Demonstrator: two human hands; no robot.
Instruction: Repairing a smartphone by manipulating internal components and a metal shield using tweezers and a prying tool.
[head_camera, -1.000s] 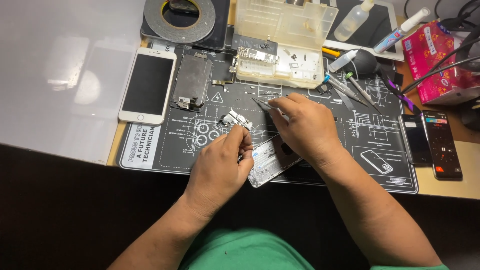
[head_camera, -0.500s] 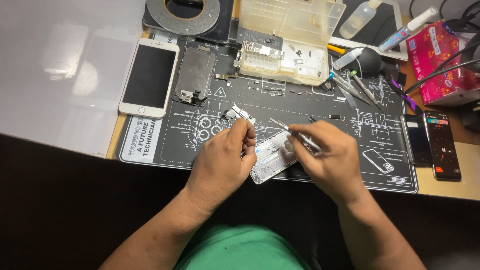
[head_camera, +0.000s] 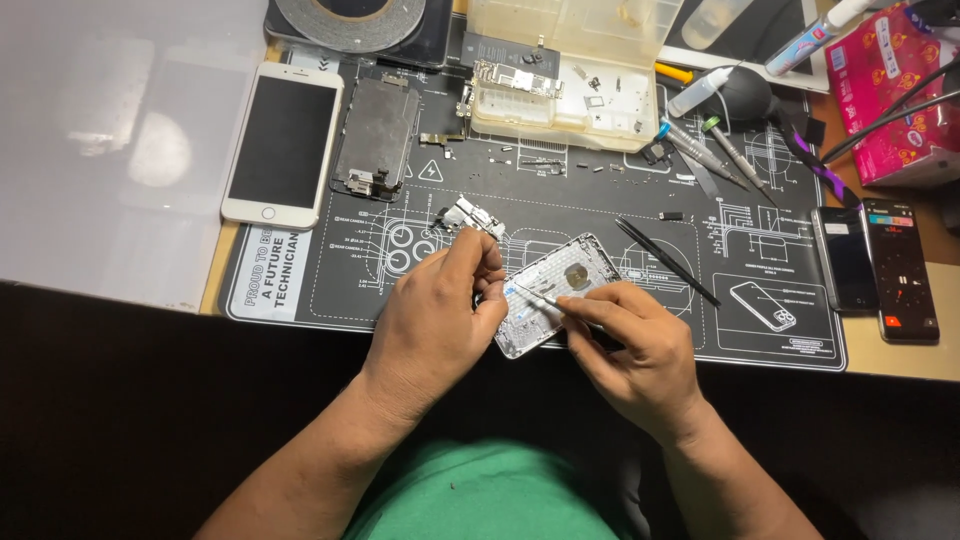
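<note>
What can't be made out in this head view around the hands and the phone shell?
- Near end of the phone shell: covered by the left hand and right hand.
- Tip of the thin tool: too small to identify.
- Loose screws on the mat: too small to count.
- Tape roll: cut off by the top edge.

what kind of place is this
Most likely a phone repair bench: a black printed repair mat, an opened silver phone housing under both hands, a white phone alongside, and a clear parts tray with small components.
</note>
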